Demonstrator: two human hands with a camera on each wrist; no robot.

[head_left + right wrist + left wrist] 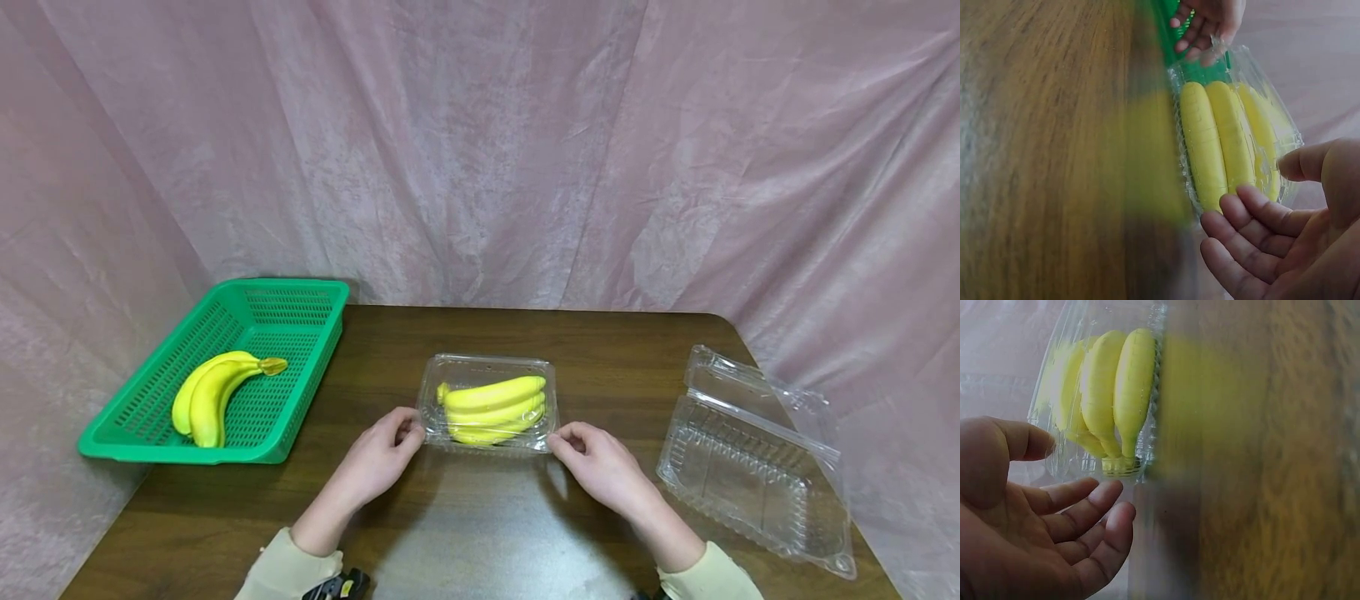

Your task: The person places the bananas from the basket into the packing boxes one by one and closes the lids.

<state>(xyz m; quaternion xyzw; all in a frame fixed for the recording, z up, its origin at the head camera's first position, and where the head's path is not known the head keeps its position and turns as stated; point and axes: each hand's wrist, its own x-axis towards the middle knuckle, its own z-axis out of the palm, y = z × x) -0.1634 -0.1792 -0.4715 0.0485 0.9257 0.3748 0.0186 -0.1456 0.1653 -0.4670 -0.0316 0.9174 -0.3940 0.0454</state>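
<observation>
green basket [311, 417]: seen at the far left of the table [480, 533]; a pair of bananas [217, 396] is held inside, stems toward the right
left sleeve [288, 567]: pale, with a dark device [324, 588] strapped at the wrist; a small yellow label is borne by it, too small to be read
left hand [381, 454]: reached forward and inward, forearm slanted; the near left corner is pinched between thumb and forefinger, the other fingers loosely bent, their undersides shown only by the wrist views
clear container [487, 364]: placed at mid-table between both hands, lid down; whether it is latched cannot be told
bunch of bananas [491, 396]: enclosed in the container, stem end toward the left hand; the stem is shown up close by the left wrist view, the blunt tips by the right
right hand [600, 462]: angled inward from the right, the near right corner pinched by thumb and forefinger, the remaining fingers half bent
right sleeve [708, 575]: pale, drawn to the wrist
second container [738, 475]: left open at the right edge, its lid tilted back
writing: none that can be read on either container
</observation>
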